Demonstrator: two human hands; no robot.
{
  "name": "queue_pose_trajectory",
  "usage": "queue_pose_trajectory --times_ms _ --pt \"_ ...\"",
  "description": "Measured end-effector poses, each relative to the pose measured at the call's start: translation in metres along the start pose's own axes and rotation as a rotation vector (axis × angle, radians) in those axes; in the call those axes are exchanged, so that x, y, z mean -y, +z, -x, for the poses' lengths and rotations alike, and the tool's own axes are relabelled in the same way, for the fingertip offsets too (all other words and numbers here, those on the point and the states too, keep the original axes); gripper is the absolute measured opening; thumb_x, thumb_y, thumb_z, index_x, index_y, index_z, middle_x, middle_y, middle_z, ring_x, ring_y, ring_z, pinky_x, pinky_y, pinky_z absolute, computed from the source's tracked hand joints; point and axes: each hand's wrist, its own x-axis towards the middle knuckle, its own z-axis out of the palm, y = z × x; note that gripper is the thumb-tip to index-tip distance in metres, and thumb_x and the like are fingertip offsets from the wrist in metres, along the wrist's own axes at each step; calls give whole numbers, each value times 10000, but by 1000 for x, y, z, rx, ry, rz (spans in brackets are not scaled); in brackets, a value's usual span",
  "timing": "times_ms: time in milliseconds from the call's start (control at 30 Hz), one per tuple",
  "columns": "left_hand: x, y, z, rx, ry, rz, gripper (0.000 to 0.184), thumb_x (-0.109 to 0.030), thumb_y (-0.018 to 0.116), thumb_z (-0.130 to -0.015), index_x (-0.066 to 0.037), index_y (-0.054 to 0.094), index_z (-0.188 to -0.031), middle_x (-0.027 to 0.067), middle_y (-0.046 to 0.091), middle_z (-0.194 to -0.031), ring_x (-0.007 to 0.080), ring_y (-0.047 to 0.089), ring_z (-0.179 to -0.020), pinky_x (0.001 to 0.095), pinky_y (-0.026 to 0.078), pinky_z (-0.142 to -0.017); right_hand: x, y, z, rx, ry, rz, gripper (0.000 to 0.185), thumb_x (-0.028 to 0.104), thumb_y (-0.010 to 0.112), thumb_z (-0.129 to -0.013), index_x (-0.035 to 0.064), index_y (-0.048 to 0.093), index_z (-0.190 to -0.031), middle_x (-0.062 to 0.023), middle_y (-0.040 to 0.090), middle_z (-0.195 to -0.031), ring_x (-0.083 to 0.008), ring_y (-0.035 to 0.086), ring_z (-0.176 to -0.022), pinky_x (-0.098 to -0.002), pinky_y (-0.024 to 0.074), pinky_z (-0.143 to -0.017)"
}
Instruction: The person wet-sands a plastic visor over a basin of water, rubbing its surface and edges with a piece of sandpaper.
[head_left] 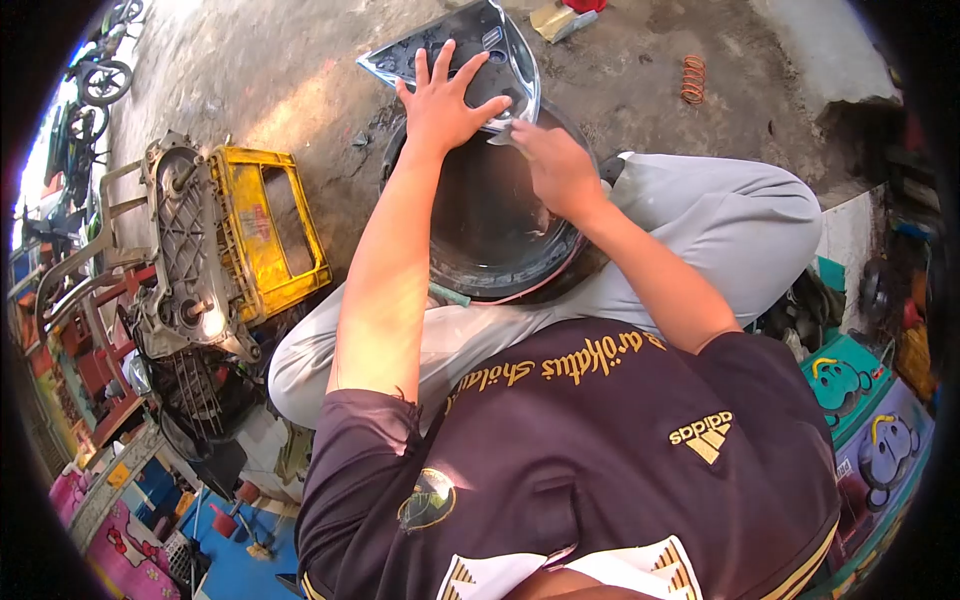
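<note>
A dark, glossy panel point(410, 60) with a clear, shiny rim rests on the far edge of a black round basin point(440, 270) of murky water. My left hand point(440, 105) lies on the panel with its fingers spread. At the panel's near right corner, my right hand point(555, 165) has its fingers closed on a small greyish piece point(502, 139), too small to name, pressed to the rim. A greenish stick-like thing point(449, 294) lies at the basin's near edge.
On the left stand a yellow crate point(265, 225) and a metal engine casing point(185, 235). An orange coil spring point(693, 80) lies on the ground at the upper right. A packet point(562, 20) is beyond the panel. My crossed legs point(720, 210) flank the basin.
</note>
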Motion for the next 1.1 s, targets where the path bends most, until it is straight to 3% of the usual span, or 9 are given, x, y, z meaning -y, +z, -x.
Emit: queue_pose_trajectory --times_ms 200,267,333,467,567,667,800,900,1100 --pt "2 4 1 -24 13 -3 888 -848 702 -831 -443 527 -1601 66 295 -1802 461 185 -1663 841 169 -1216 -12 4 -4 -29 35 37 346 -16 657 -903 24 741 -1236 -123 746 -1369 -373 694 -1014 -471 580 -941" --pt "1 4 2 -8 10 1 887 -845 704 -832 -444 525 -1603 63 293 -1803 463 187 -1662 840 169 -1217 -17 2 -5 -54 23 45 290 40 650 -1000 56 732 -1277 -117 752 -1347 -369 702 -1009 -463 584 -910" --pt "1 4 4 7 2 12 887 -839 710 -833 -445 521 -1606 64 291 -1804 464 187 -1662 842 168 -1216 -18 2 -10 -47 161 57 296 35 644 -994 64 736 -1274 -116 752 -1346 -370 703 -1009 -466 584 -911" --pt "0 0 2 -1 10 -3 880 -820 724 -836 -451 517 -1607 57 281 -1807 462 173 -1665 834 172 -1221 -5 3 -3 -23 31 -24 281 79 632 -1018 71 739 -1277 -128 764 -1306 -388 706 -1012 -480 582 -916" --pt "-1 3 6 -46 37 -11 870 -799 746 -828 -464 521 -1599 51 282 -1804 457 169 -1665 829 176 -1221 -22 -2 -17 -154 173 55 263 137 633 -1049 49 757 -1264 -177 793 -1183 -398 742 -983 -462 588 -909" --pt "2 4 20 -118 127 -4 874 -772 783 -799 -487 529 -1586 40 284 -1800 449 167 -1665 821 183 -1216 -26 -22 -36 -241 739 -226 319 219 650 -1064 0 746 -1274 -185 801 -956 -288 759 -800 -392 579 -825" --pt "0 0 43 -158 263 12 907 -743 829 -744 -510 537 -1571 25 285 -1798 443 156 -1667 802 189 -1213 -52 -17 -31 -317 818 -396 382 268 654 -1071 -38 733 -1286 -148 801 -933 -191 739 -811 -345 565 -805" --pt "-2 -6 54 -119 263 33 910 -736 835 -735 -510 545 -1567 26 276 -1803 445 144 -1668 785 182 -1229 -41 -14 -35 -240 809 -451 470 257 656 -1109 -87 629 -1428 -113 796 -1012 -146 736 -901 -300 580 -830" --pt "9 -17 83 -63 327 -1 875 -692 840 -767 -492 557 -1571 36 269 -1810 442 153 -1668 760 188 -1246 -34 -10 -39 -454 793 -733 342 227 642 -1098 -66 712 -1261 -112 781 -950 -155 726 -865 -313 560 -807"
